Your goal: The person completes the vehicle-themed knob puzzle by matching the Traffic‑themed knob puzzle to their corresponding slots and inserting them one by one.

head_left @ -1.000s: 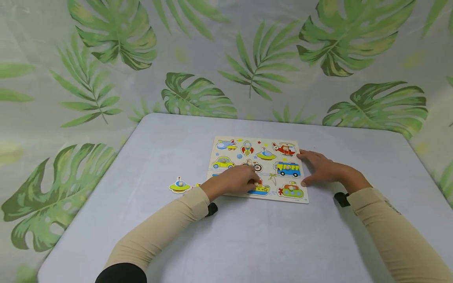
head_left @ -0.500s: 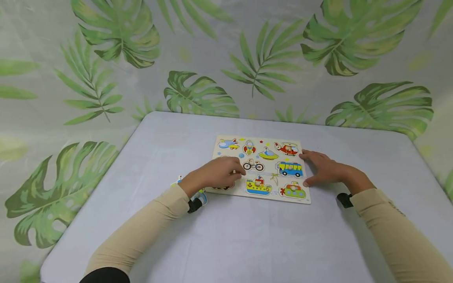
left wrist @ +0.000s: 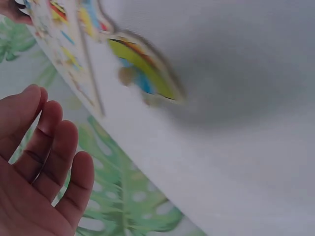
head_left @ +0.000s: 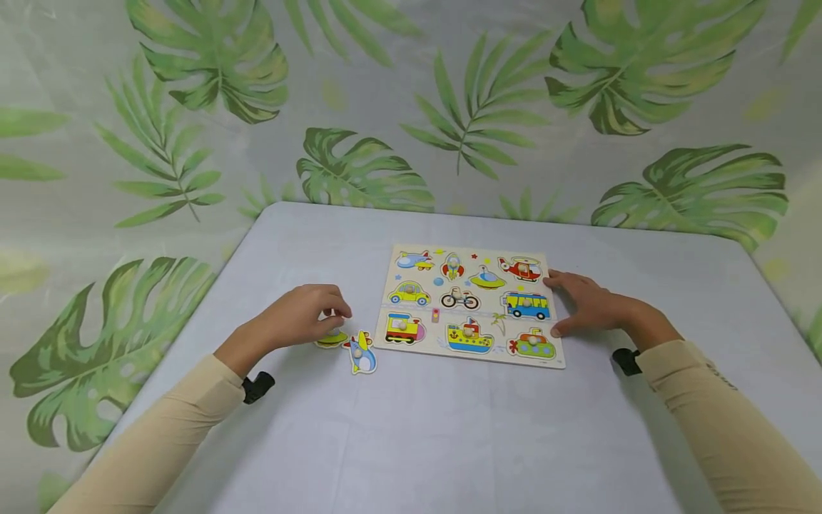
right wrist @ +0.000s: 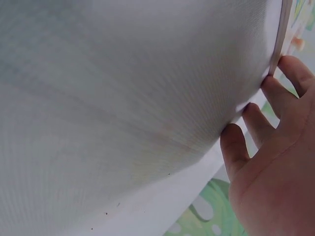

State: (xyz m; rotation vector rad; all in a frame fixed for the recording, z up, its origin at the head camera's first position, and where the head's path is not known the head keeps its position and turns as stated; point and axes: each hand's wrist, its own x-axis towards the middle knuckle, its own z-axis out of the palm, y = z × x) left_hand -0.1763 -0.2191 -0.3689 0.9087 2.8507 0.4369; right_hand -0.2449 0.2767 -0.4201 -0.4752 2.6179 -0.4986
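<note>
My left hand hovers with loosely bent fingers over a flying saucer puzzle piece, partly hiding it. In the left wrist view a gap shows between my fingers and the knobbed saucer piece, which is blurred. An airplane puzzle piece lies beside it, close to the left edge of the wooden peg puzzle board. My right hand touches the board's right edge with thumb and fingertips spread. The right wrist view shows those fingers fairly straight against the table and board edge.
Knobbed pieces sit in the board, among them a train, a ship and a bus. Flat airplane and saucer pictures show in its top row. The white-covered table meets a leaf-patterned cloth behind.
My left hand has moved left off the board, from beside the ship to above the loose saucer piece, uncovering the train, car and airplane piece. My right hand stays at the board's edge.
</note>
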